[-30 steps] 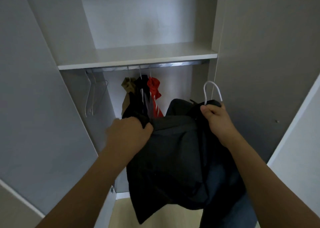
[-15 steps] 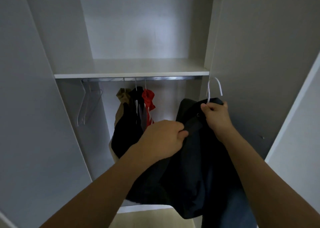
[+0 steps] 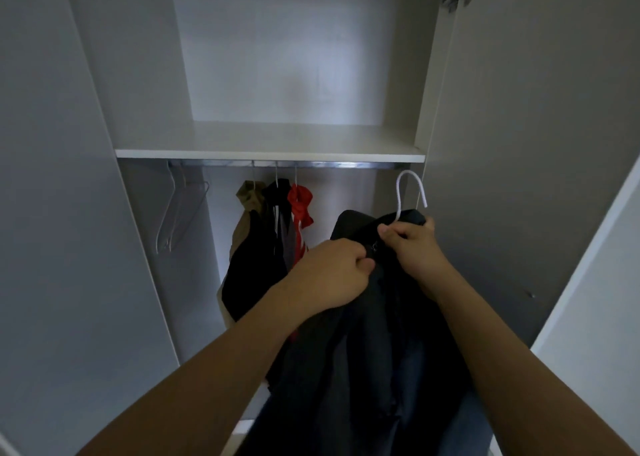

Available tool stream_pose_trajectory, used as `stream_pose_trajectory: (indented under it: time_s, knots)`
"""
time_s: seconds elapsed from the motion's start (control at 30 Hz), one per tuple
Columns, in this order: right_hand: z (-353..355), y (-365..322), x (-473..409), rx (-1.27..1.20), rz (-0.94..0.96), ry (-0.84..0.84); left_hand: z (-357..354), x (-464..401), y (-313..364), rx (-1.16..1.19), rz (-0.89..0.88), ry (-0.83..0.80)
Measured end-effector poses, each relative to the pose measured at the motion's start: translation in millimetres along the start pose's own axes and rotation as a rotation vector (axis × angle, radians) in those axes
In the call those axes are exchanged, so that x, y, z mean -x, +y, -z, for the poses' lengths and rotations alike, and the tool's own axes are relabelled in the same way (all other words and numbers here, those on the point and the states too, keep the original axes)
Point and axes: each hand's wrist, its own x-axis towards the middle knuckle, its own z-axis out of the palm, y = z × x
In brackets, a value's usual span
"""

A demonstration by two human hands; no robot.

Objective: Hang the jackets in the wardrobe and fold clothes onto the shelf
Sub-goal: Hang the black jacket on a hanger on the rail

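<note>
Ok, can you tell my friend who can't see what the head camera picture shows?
Two hands hold a dark jacket on a white hanger before an open wardrobe: the left hand grips the fabric, the right hand grips the hanger's neck. Three garments hang from the rail under a shelf.

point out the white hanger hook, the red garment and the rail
white hanger hook (image 3: 408, 178), head view, on the top of its curve.
red garment (image 3: 300, 202), head view, on its bunched upper part below its hanger.
rail (image 3: 346, 164), head view, on the bare metal stretch under the shelf.
</note>
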Motion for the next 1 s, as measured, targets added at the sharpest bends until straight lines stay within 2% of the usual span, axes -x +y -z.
stream_pose_trajectory:
  time_s: [0.13, 0.23, 0.4, 0.5, 0.57, 0.63, 0.73, 0.87, 1.0]
  knots:
    - [-4, -9, -3, 0.007, 0.043, -0.069, 28, 16, -9, 0.038, -0.008, -0.068]
    - [-9, -14, -1, 0.026, 0.081, -0.092, 48, 28, -17, 0.213, 0.072, -0.16]
    - [-12, -26, 2, 0.035, 0.118, -0.135, 62, 51, -26, 0.438, 0.082, -0.205]
    - [-17, -38, 5, -0.001, 0.142, -0.11, 63, 46, -33, 0.401, 0.196, -0.168]
    - [-24, -43, 6, -0.066, 0.132, -0.145, 52, 31, -31, 0.27, 0.272, -0.089]
    - [-34, -45, 7, -0.091, 0.12, -0.182, 37, 19, -27, 0.13, 0.279, -0.002]
    - [-44, -40, 4, -0.034, 0.123, -0.154, 17, 14, -29, 0.1, 0.248, 0.076]
    - [-49, -30, 3, 0.024, 0.081, -0.074, 21, 15, -32, 0.076, 0.204, 0.012]
    - [-48, -31, 8, 0.008, 0.083, -0.163, 41, 19, -39, 0.257, 0.231, -0.055]
